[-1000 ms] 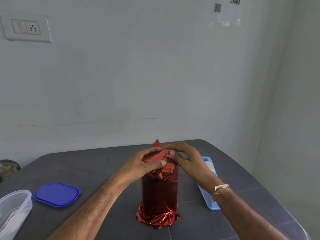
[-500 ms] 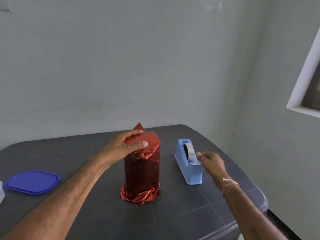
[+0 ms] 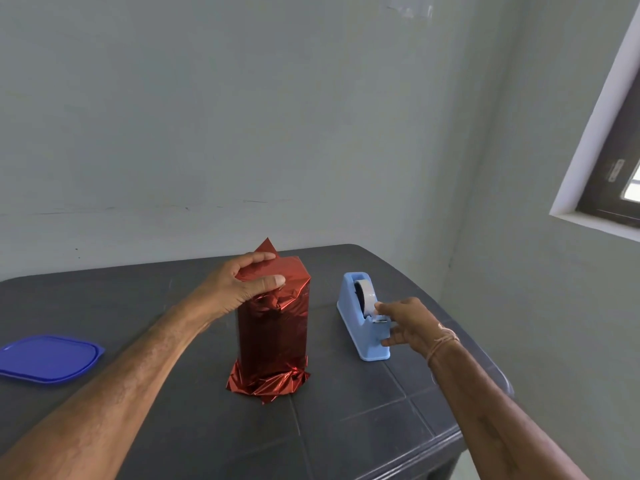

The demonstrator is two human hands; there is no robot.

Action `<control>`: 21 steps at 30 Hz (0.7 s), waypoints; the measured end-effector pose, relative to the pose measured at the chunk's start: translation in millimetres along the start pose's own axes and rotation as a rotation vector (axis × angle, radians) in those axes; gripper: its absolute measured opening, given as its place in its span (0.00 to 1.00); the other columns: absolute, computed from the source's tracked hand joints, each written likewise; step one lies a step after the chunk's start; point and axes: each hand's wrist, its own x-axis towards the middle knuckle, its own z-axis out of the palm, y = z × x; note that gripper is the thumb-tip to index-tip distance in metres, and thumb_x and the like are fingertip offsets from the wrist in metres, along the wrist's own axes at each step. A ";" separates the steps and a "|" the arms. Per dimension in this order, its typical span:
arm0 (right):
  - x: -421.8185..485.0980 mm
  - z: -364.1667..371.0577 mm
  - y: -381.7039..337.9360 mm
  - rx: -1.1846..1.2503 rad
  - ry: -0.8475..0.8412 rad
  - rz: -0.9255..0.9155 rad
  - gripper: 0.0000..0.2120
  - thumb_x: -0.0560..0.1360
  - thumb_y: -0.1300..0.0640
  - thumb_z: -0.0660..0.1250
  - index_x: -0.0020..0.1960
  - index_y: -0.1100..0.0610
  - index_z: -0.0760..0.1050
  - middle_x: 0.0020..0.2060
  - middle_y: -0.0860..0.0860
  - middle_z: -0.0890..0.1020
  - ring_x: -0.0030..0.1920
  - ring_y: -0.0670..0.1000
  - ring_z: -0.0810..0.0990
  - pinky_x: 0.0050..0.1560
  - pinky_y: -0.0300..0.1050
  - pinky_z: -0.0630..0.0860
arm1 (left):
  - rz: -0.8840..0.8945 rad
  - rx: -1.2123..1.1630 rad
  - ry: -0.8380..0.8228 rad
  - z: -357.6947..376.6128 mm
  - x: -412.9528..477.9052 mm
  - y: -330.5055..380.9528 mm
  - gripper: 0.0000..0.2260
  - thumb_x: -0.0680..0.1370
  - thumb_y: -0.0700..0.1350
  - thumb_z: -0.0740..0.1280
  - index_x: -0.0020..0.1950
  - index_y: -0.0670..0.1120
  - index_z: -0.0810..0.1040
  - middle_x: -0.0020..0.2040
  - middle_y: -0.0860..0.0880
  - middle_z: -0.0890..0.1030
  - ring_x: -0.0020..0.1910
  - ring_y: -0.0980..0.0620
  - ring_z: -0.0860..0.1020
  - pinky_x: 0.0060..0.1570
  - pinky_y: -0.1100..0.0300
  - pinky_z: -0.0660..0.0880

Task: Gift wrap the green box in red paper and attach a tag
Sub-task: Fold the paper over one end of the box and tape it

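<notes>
A tall box wrapped in shiny red paper [image 3: 273, 334] stands upright in the middle of the dark table [image 3: 346, 427]; none of the green box shows. Crumpled paper flares out at its base, and a pointed flap sticks up at the top. My left hand [image 3: 239, 285] grips the folded paper at the top, thumb on the near face, fingers over the flap. My right hand [image 3: 405, 322] is at the front of the light blue tape dispenser [image 3: 360, 317], fingertips pinching the tape end at the cutter. No tag is in view.
A blue plastic lid [image 3: 48, 358] lies flat at the left of the table. The table's right edge and rounded corner are close beyond the dispenser. A wall stands behind, with a window frame [image 3: 609, 161] at the upper right.
My right hand left the top of the wrapped box, moved right to the tape dispenser and now touches the tape at its cutter. My left hand stayed holding the top folds. The view swung right.
</notes>
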 end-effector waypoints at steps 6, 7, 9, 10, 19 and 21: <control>1.6 1.3 4.1 0.158 0.011 0.028 0.27 0.78 0.58 0.73 0.72 0.67 0.69 0.71 0.63 0.72 0.63 0.67 0.77 0.43 0.64 0.84 | -0.010 0.002 0.004 -0.4 -0.2 -0.5 0.30 0.65 0.59 0.76 0.67 0.59 0.78 0.58 0.63 0.74 0.57 0.63 0.73 0.56 0.62 0.70; 0.9 1.2 5.1 0.183 0.009 0.031 0.26 0.78 0.58 0.72 0.72 0.66 0.70 0.70 0.62 0.72 0.64 0.67 0.77 0.42 0.63 0.83 | -0.011 0.001 0.005 -0.2 -0.6 -0.3 0.31 0.64 0.60 0.77 0.67 0.59 0.78 0.59 0.63 0.74 0.57 0.62 0.74 0.57 0.62 0.71; -1.0 2.5 6.3 0.204 0.011 0.019 0.23 0.79 0.58 0.71 0.70 0.66 0.72 0.69 0.61 0.72 0.64 0.66 0.77 0.42 0.62 0.84 | -0.006 -0.001 0.010 0.0 -0.9 0.2 0.33 0.62 0.62 0.77 0.67 0.59 0.79 0.59 0.62 0.76 0.58 0.62 0.74 0.57 0.62 0.71; -2.2 3.2 8.1 0.210 0.013 0.010 0.22 0.79 0.58 0.71 0.69 0.66 0.73 0.69 0.61 0.73 0.64 0.66 0.77 0.43 0.62 0.84 | -0.003 -0.004 0.011 0.5 -1.1 0.2 0.33 0.62 0.61 0.77 0.67 0.59 0.79 0.59 0.62 0.76 0.58 0.62 0.75 0.57 0.63 0.71; -12.2 8.5 32.8 0.327 0.027 -0.059 0.17 0.78 0.60 0.71 0.62 0.70 0.76 0.63 0.59 0.75 0.61 0.59 0.76 0.46 0.55 0.83 | -0.010 0.015 0.014 1.8 -5.3 3.1 0.28 0.67 0.57 0.76 0.67 0.59 0.78 0.57 0.64 0.73 0.55 0.65 0.72 0.60 0.59 0.68; -10.8 8.7 39.9 0.337 0.041 -0.066 0.18 0.78 0.58 0.72 0.62 0.69 0.76 0.64 0.59 0.75 0.64 0.60 0.76 0.55 0.60 0.83 | -0.010 0.017 0.013 1.6 -5.0 3.4 0.28 0.67 0.57 0.76 0.67 0.59 0.78 0.57 0.64 0.73 0.55 0.65 0.72 0.59 0.60 0.68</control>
